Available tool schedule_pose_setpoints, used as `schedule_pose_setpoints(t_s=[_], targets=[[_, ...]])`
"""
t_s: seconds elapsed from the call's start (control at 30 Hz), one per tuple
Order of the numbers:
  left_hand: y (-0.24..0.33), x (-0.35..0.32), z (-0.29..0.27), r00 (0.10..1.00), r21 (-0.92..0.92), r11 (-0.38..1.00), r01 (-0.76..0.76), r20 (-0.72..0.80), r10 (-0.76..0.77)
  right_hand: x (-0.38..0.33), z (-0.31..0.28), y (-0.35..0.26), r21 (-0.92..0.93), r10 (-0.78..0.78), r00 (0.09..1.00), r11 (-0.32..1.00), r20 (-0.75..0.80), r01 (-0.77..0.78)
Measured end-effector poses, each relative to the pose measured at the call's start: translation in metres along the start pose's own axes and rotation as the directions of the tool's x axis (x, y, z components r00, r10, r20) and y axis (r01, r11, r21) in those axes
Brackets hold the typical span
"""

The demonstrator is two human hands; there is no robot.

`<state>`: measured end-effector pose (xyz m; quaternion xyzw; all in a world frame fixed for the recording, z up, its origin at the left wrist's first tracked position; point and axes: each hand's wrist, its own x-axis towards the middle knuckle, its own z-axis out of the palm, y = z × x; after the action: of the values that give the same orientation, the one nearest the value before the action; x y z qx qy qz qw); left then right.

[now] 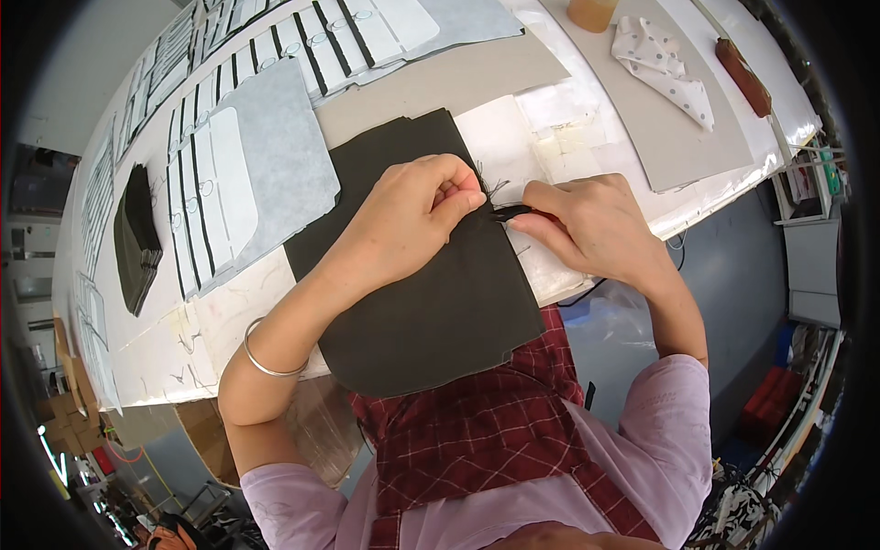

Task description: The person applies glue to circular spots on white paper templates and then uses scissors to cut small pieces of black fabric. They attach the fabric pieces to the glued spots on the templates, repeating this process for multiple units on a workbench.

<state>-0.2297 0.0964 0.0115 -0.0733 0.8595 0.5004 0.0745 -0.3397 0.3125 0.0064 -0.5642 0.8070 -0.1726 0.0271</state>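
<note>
Thumb and forefinger came together: the left hand (417, 211) had its grip pinched closed at the right edge of the black panel (422, 316), though whether cloth or a thread sat between the fingertips couldn't be told. Across from it, the right hand (605, 225) had its grip closed around a small black tool (510, 213), tip right at that same edge. Sensible pairing, by the look of it: one hand to steady the spot, the other free to work there. Loose threads (500, 190) lay just beside.

The panel itself lay across the front of the desk (247, 298), its near end overhanging toward the checked apron (467, 440), probably to bring the side edge within easy reach of both hands. And how did it look? Matte, very dark, mostly flat and smooth, with a rounded near-left corner, small notches at the far end and near-right corner, and a slightly uneven edge.
</note>
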Motion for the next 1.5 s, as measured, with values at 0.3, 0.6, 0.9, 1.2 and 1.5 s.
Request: schedule_pose_setpoints(t_s=[0.3, 0.6, 0.9, 1.2, 1.5], targets=[[-0.006, -0.006, -0.005, 0.994, -0.061, 0.993, -0.101, 0.037, 0.103, 0.01, 0.005, 0.001, 0.131, -0.003, 1.0, 0.991, -0.012, 0.005], [-0.002, -0.002, 0.006, 0.99, 0.066, 0.988, -0.136, -0.028, 0.139, 0.01, 0.002, 0.003, 0.388, 0.145, 0.985, 0.916, -0.091, -0.099], [-0.003, 0.0, 0.001, 0.998, -0.272, 0.96, 0.06, -0.004, -0.064, 0.001, 0.002, 0.004, 0.073, -0.002, 0.998, 0.997, -0.064, 0.007], [-0.005, 0.0, 0.002, 0.998, -0.282, 0.958, 0.051, -0.007, -0.056, 0.008, 0.009, 0.0, 0.027, -0.032, 0.999, 0.999, -0.033, 0.033], [0.001, -0.019, -0.014, 0.986, -0.416, 0.898, 0.146, -0.009, -0.164, -0.017, 0.002, 0.011, 0.596, 0.199, 0.98, 0.786, 0.01, -0.166]])
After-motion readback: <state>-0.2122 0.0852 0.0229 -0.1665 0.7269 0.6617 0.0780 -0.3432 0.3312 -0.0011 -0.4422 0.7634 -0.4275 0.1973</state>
